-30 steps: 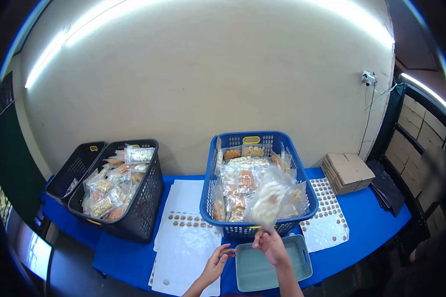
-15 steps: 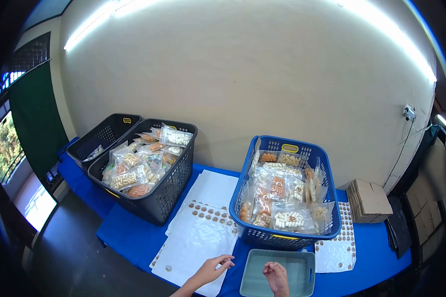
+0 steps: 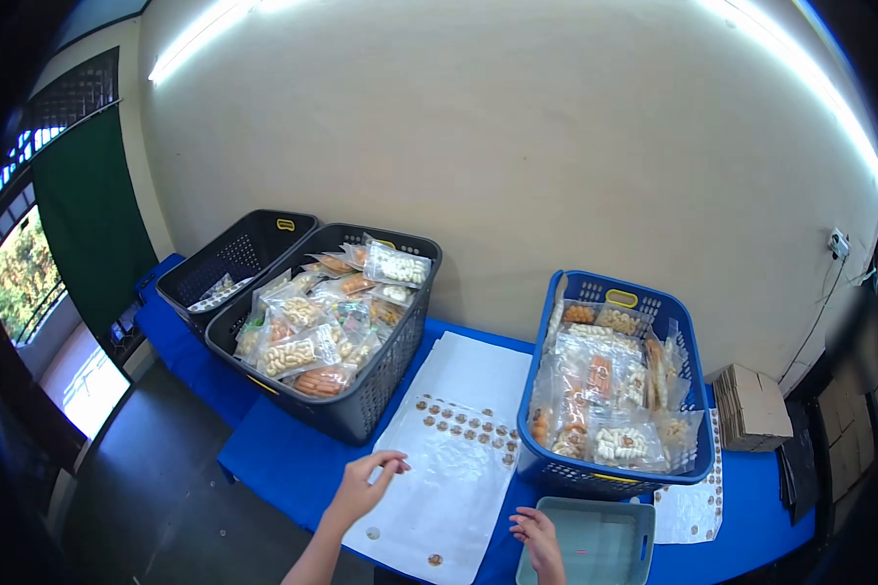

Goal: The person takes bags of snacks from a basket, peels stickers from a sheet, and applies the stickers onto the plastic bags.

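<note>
My left hand (image 3: 368,485) hovers over the white sticker sheets (image 3: 439,487), its fingers apart and nothing in them. Lower right of it, my right hand (image 3: 538,538) is at the left edge of the grey-green tray (image 3: 595,531), fingers loosely spread and empty. Behind the tray stands the blue basket (image 3: 610,483), filled with clear packets of white, orange and beige pieces. One packet of white pieces (image 3: 622,445) lies at its front. The dark basket (image 3: 361,414) to the left holds a heap of similar packets (image 3: 307,322).
Another dark basket (image 3: 226,234) at the far left has a few packets at its bottom. A stack of folded cardboard (image 3: 751,409) and black bags (image 3: 797,473) lie on the right of the blue cloth. More stickers (image 3: 688,507) lie beside the blue basket.
The packet of white pieces left my right hand and lies in the blue basket. The view has turned left, and my left hand has moved up over the sheets.
</note>
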Available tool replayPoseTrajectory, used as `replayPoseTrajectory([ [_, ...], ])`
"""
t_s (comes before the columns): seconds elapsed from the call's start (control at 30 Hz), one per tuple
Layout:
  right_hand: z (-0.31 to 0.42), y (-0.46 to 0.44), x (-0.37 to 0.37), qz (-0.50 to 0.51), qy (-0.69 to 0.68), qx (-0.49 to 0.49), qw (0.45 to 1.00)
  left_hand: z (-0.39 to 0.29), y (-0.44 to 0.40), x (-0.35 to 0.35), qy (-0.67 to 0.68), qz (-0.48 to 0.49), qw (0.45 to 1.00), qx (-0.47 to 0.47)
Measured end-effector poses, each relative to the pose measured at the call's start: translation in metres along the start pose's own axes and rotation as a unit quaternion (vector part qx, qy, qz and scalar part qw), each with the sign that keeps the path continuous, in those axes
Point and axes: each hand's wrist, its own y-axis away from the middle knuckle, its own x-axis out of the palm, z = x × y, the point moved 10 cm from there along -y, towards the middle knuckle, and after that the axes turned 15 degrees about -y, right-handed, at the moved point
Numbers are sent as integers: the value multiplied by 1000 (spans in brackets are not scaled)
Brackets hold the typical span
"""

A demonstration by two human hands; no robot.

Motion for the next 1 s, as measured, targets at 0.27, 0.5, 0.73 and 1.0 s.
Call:
replayPoseTrajectory([
  [0.27, -50, -36, 101, 131, 207, 0, 969, 9, -43, -107, -38, -82, 994, 55],
  [0.5, -176, -76, 57, 157, 623, 101, 759, 16, -93, -154, -84, -40, 990, 106],
  [0.73, -267, -64, 16, 122, 613, 249, 740, 106, -239, -120, -192, 42, 969, 148],
  [1.0, -251, -57, 29, 10, 650, 223, 727, 216, -304, -98, -403, -3, 904, 140],
])
